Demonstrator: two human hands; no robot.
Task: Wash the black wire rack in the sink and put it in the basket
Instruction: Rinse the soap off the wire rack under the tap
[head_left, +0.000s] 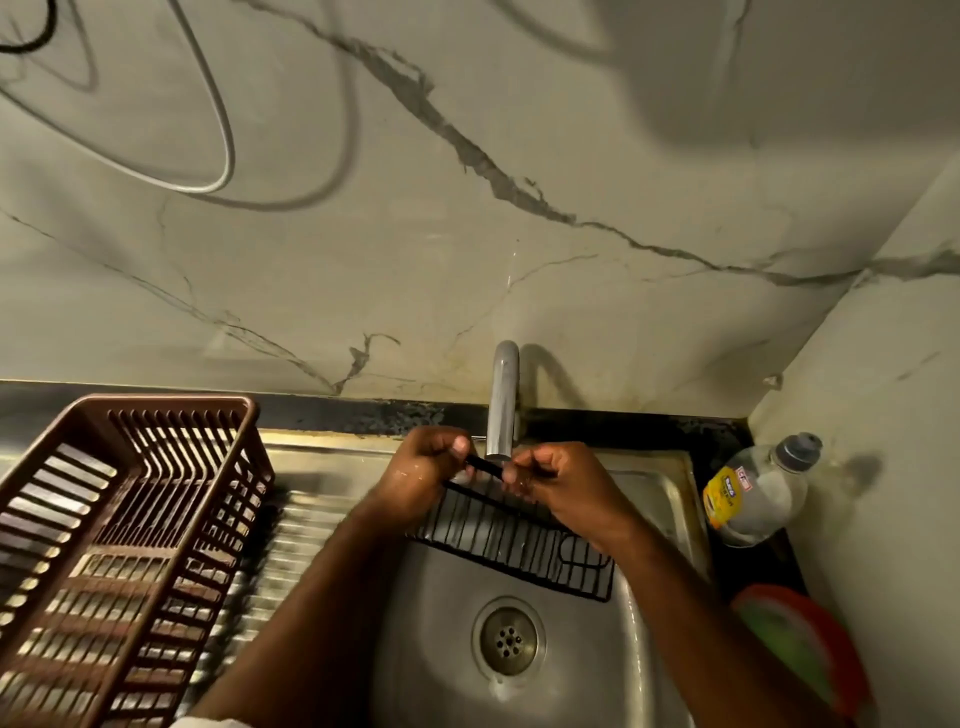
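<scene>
The black wire rack (511, 540) hangs tilted over the steel sink (644, 499), right under the tap (503, 400). My left hand (423, 470) grips its top bar on the left. My right hand (556, 480) holds the same bar on the right, fingers curled around it. The rack's lower edge reaches down into the basin above the drain (508, 642). To the left, the brown plastic basket (130, 525) stands on the ribbed draining board with nothing in it.
A clear soap bottle with a yellow label (756, 491) stands right of the sink. A red and green round thing (802, 636) lies below it at the right edge. A marble wall rises behind, with a cable (218, 171) hanging on it.
</scene>
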